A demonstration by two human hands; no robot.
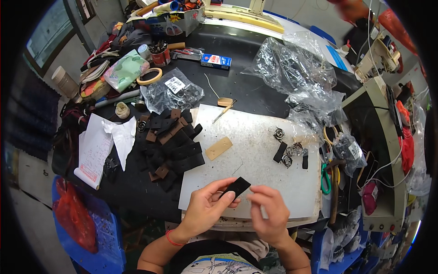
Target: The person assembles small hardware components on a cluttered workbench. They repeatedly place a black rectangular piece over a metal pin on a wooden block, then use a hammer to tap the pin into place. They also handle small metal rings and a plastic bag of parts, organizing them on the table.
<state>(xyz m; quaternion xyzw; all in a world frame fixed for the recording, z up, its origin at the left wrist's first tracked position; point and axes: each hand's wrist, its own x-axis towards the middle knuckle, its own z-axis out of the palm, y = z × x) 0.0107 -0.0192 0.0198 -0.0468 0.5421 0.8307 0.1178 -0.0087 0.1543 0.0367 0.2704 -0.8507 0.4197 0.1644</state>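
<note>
My left hand point(206, 204) grips a small black rectangular strip point(240, 184), leather or fabric by its look, between thumb and fingers over the board's near edge. At the strip's right end is my right hand point(269, 213), its thumb and fingertips drawn together; whatever they hold is too small to make out. A thin wire or thread point(237, 169) shows just beyond the strip. Farther up the white board point(255, 132) lie a tan piece with small holes point(219, 148) and a wooden-handled awl point(224, 111). Metal rings point(286, 160) and short black strips point(280, 152) rest at its right.
A heap of black and brown pieces point(171, 146) borders the board's left side, near a notepad point(93, 148). Clear plastic bags point(292, 68) cover the far right. Green-handled scissors point(325, 179) and a hammer point(335, 192) lie along the right edge. A blue box point(216, 61) stands behind.
</note>
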